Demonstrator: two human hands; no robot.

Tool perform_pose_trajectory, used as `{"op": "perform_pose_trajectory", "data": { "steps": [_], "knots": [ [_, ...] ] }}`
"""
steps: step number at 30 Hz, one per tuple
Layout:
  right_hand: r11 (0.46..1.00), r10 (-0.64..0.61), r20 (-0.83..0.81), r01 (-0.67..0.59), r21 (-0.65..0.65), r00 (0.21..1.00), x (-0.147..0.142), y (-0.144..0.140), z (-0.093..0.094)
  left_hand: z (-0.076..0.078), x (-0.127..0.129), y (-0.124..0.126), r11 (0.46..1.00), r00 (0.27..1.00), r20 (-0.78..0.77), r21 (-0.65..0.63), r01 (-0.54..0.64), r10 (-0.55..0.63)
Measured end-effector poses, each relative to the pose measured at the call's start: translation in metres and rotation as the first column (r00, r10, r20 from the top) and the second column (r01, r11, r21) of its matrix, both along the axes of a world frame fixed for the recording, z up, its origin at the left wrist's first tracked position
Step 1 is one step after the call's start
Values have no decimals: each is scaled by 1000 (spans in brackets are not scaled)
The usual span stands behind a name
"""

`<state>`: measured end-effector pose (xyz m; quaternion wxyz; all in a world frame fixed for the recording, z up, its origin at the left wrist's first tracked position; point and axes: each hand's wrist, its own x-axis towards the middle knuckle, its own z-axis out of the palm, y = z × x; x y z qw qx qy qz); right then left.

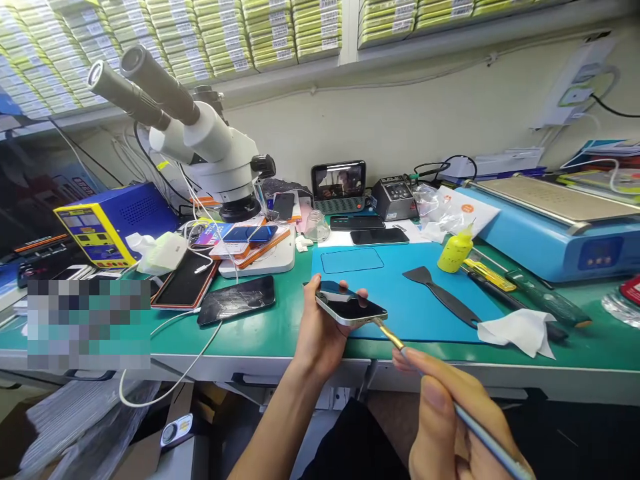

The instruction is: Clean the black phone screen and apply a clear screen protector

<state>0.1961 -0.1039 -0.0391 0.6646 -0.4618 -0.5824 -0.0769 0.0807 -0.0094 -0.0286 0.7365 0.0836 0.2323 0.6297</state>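
My left hand (pixel 320 327) holds a smartphone (pixel 350 307) with a dark screen and silver frame, level above the front edge of the green bench. My right hand (pixel 445 413) grips a thin brush-like tool (pixel 390 337) with a gold ferrule and grey handle. Its tip touches the phone's near right end. A blue work mat (pixel 400 280) lies just behind the phone.
A black spudger (pixel 440 293), a yellow bottle (pixel 455 250), a white wipe (pixel 520 330) and screwdrivers (pixel 500 277) lie on or by the mat. A microscope (pixel 200 133), several phones (pixel 235 300), a blue power supply (pixel 110 223) and a blue heating machine (pixel 560 227) crowd the bench.
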Motion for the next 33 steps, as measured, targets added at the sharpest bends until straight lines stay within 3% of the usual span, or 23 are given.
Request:
{"op": "perform_pose_trajectory", "data": {
  "steps": [2, 5, 10, 27, 33],
  "knots": [
    [1000, -20, 24, 20, 22, 999, 2, 0, -2, 0, 0, 0, 1000, 1000, 0, -1, 1, -1],
    [999, 52, 30, -52, 4, 998, 3, 0, -3, 0, 0, 0, 1000, 1000, -4, -2, 3, -3],
    [1000, 14, -5, -14, -8, 1000, -4, -4, 2, 1, 1, -1, 1000, 1000, -16, 4, -9, 9],
    [979, 202, 32, -203, 33, 979, -11, -7, 9, -4, -3, -1, 1000, 999, -38, 6, -15, 16],
    [988, 148, 26, -149, 47, 989, -11, -7, 8, -5, -3, -1, 1000, 999, -41, 18, -6, 7]
  ]
}}
